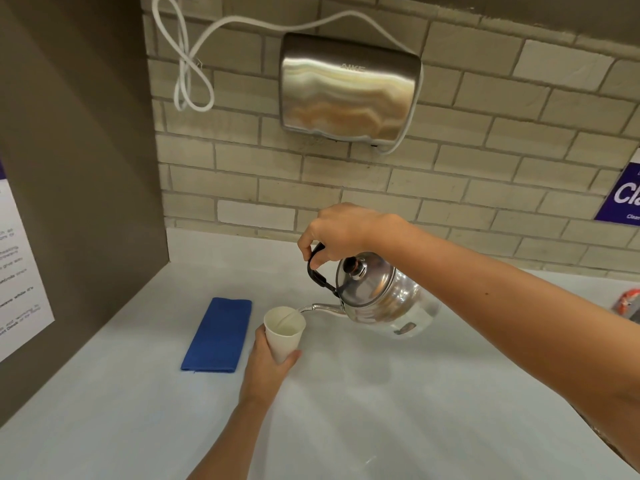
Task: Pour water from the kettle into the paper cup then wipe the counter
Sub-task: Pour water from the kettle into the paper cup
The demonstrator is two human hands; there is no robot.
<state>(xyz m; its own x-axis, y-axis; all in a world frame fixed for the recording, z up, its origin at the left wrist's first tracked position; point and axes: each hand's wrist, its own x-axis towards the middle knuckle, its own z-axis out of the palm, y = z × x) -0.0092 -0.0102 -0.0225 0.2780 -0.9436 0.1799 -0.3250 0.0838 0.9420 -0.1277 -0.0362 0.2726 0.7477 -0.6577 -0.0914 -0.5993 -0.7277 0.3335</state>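
Head view: pour step underway. Right hand (341, 233) clamped on the handle of the kettle (377, 294), tilted, spout at the rim. Left hand (268, 362) wrapped around the paper cup (284, 332), held tilted above the surface (381, 410). Next, probably: level kettle, set both down, grab blue cloth (218, 336) lying just left of the cup.

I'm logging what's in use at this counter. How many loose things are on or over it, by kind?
Kettle: 1, held tilted by the right hand
Paper cup: 1, held by the left hand
Blue cloth: 1, folded flat on the counter
Red and white item at the right edge, cut off, kind unclear: 1
Total: 4
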